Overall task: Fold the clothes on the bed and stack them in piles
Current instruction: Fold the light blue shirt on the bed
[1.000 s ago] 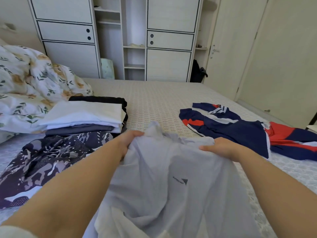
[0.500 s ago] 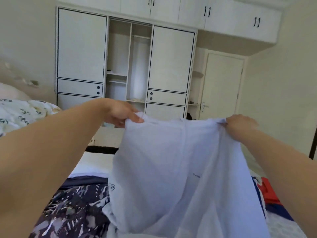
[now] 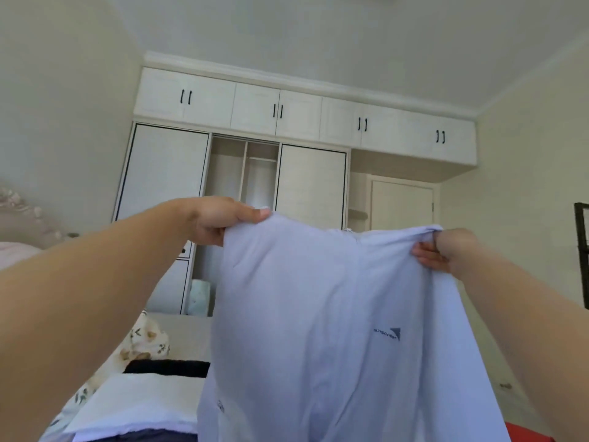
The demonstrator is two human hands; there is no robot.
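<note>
- The head view shows our left hand and our right hand holding a light blue shirt up in the air in front of us.
- Each hand pinches one top corner of the shirt, fingers and thumb closed tight on the cloth. The shirt hangs down flat between them, above the bed.
- We think this is the start of folding this shirt: we hold it up to get it straight.
- Next we would need to lay it flat on the bed, or fold its sides in, keeping both corners level so it does not bunch up.
- At the lower left sits a pile of folded clothes, white on top. The shirt should go on a pile like that.
- A flowery blanket lies beside the pile, and something red peeks out at the lower right.
- The hanging shirt hides most of the bed, so we cannot tell where the free space is.
- A big white wardrobe stands behind.
</note>
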